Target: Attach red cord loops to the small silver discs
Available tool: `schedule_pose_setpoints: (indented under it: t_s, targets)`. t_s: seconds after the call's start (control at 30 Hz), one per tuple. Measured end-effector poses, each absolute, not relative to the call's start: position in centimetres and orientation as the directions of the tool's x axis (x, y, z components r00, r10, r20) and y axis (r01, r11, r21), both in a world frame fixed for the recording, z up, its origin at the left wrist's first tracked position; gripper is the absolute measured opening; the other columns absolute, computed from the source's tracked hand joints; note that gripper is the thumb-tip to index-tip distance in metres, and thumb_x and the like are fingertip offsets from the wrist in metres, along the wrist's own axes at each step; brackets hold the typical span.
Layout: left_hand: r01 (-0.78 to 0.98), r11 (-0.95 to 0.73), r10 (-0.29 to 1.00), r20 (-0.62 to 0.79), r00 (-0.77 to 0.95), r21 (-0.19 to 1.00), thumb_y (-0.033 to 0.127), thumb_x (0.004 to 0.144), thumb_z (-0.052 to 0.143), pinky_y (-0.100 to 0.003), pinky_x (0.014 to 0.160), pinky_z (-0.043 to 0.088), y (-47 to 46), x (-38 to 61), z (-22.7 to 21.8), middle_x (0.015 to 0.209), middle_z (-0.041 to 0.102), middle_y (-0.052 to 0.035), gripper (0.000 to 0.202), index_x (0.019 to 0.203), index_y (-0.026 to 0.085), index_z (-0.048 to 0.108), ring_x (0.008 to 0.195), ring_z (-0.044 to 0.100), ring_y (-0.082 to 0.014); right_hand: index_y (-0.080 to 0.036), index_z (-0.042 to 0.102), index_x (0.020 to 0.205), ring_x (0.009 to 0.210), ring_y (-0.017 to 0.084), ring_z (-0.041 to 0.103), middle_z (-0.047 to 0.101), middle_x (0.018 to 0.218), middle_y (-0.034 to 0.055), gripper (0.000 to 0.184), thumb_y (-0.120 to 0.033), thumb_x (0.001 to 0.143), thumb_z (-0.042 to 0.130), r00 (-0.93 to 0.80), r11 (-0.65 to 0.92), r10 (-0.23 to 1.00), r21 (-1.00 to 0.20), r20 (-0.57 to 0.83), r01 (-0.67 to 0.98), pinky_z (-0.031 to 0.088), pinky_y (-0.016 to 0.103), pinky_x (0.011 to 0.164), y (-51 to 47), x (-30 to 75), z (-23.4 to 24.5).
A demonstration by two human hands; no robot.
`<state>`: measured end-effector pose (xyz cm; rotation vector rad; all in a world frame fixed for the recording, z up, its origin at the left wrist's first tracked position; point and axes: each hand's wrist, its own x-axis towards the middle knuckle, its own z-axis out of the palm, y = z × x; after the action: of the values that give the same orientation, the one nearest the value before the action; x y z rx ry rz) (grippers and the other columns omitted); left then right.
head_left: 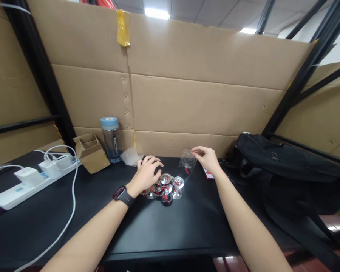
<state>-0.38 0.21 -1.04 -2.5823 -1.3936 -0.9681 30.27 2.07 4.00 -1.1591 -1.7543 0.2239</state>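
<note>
Several small shiny metal discs (167, 187) with red parts lie in a heap on the black table (170, 226). My left hand (146, 173), with a black watch on its wrist, rests on the left side of the heap, fingers curled over the discs. My right hand (207, 158) is raised just right of the heap and pinches the top edge of a small clear plastic bag (187, 160) that hangs down with something red inside.
A crumpled clear bag (132, 156), a water bottle with a blue lid (111, 139) and a small open cardboard box (91, 152) stand at the back. A white power strip (31, 180) with chargers and a cable lies left. A black backpack (286, 166) fills the right. Cardboard walls surround the table.
</note>
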Motion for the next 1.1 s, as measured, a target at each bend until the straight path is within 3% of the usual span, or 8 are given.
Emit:
schedule_pose_setpoints:
  t_s: [0.17,0.27,0.37,0.47,0.67,0.8,0.97,1.1]
  targets:
    - [0.720,-0.611,0.747,0.542,0.386,0.329,0.030,0.093,0.054,-0.050,0.103,0.035,0.0,-0.1,-0.6,0.125,0.067,-0.0055,0.021,0.108,0.028,0.069,0.126,0.049,-0.0290,-0.018,0.073,0.093,0.083,0.025,0.073,0.077,0.090,0.0098,0.029,-0.045,0.082,0.073,0.072,0.584,0.736,-0.685,0.674,0.435,0.059,0.038,0.079,1.2,29.6,5.1]
    - [0.579,-0.628,0.768,0.536,0.352,0.520,0.035,0.097,0.051,-0.046,0.104,0.040,-0.5,0.4,-0.1,0.125,0.068,-0.0062,0.025,0.114,0.026,0.066,0.122,0.055,-0.0264,-0.018,0.071,0.094,0.082,0.025,0.074,0.076,0.088,0.0091,0.033,-0.045,0.077,0.079,0.032,0.580,0.788,-0.760,0.614,0.292,0.060,0.037,0.077,0.7,28.2,5.0]
    - [0.285,-0.541,0.825,0.433,0.364,0.792,0.046,0.097,0.051,-0.037,0.088,0.052,-1.1,1.1,0.1,0.125,0.068,-0.0092,0.038,0.128,0.024,0.058,0.106,0.066,-0.0233,-0.018,0.071,0.095,0.082,0.024,0.074,0.076,0.087,0.0083,0.034,-0.043,0.074,0.082,-0.067,0.551,0.833,-0.809,0.550,0.203,0.060,0.037,0.078,0.2,26.4,4.4]
    - [0.065,-0.385,0.855,0.329,0.402,0.921,0.050,0.091,0.061,-0.031,0.071,0.056,-1.5,1.8,0.0,0.110,0.073,-0.0095,0.052,0.133,0.022,0.049,0.083,0.071,-0.0200,-0.018,0.070,0.097,0.080,0.022,0.074,0.076,0.086,0.0071,0.037,-0.041,0.072,0.084,-0.125,0.528,0.849,-0.833,0.513,0.165,0.061,0.036,0.076,0.0,24.9,3.7]
    - [0.004,-0.342,0.887,0.321,0.333,0.940,0.042,0.084,0.072,-0.025,0.065,0.054,-1.7,2.1,0.0,0.088,0.074,-0.0041,0.052,0.127,0.020,0.051,0.071,0.069,-0.0160,-0.019,0.066,0.107,0.083,0.019,0.072,0.074,0.094,0.0070,0.040,-0.042,0.077,0.079,-0.129,0.505,0.862,-0.854,0.490,0.128,0.059,0.032,0.077,-0.2,23.9,3.1]
    - [-0.072,-0.297,0.906,0.305,0.294,0.952,0.039,0.082,0.074,-0.023,0.060,0.053,-1.4,1.9,0.0,0.096,0.075,-0.0086,0.051,0.123,0.018,0.051,0.077,0.072,-0.0179,-0.026,0.051,0.130,0.081,0.016,0.070,0.070,0.114,0.0070,0.066,-0.036,0.073,0.083,-0.246,0.418,0.887,-0.906,0.392,0.065,0.058,0.028,0.073,-0.7,23.4,2.6]
    - [-0.178,-0.346,0.896,0.381,0.227,0.921,0.035,0.082,0.076,-0.029,0.078,0.057,-0.9,1.9,-0.5,0.103,0.073,-0.0070,0.050,0.117,0.023,0.041,0.092,0.073,-0.0188,-0.026,0.039,0.139,0.069,0.012,0.067,0.071,0.097,0.0027,0.077,-0.030,0.074,0.081,-0.312,0.364,0.885,-0.931,0.345,0.005,0.056,0.028,0.070,-1.1,22.3,1.7]
    - [-0.166,-0.380,0.895,0.407,0.180,0.910,0.034,0.084,0.073,-0.028,0.079,0.055,-0.4,1.8,-0.8,0.094,0.073,-0.0032,0.043,0.099,0.024,0.034,0.088,0.073,-0.0165,-0.027,0.033,0.142,0.081,0.015,0.069,0.070,0.092,0.0009,0.082,-0.026,0.075,0.080,-0.281,0.379,0.884,-0.925,0.374,-0.040,0.056,0.033,0.082,-1.0,21.9,1.5]
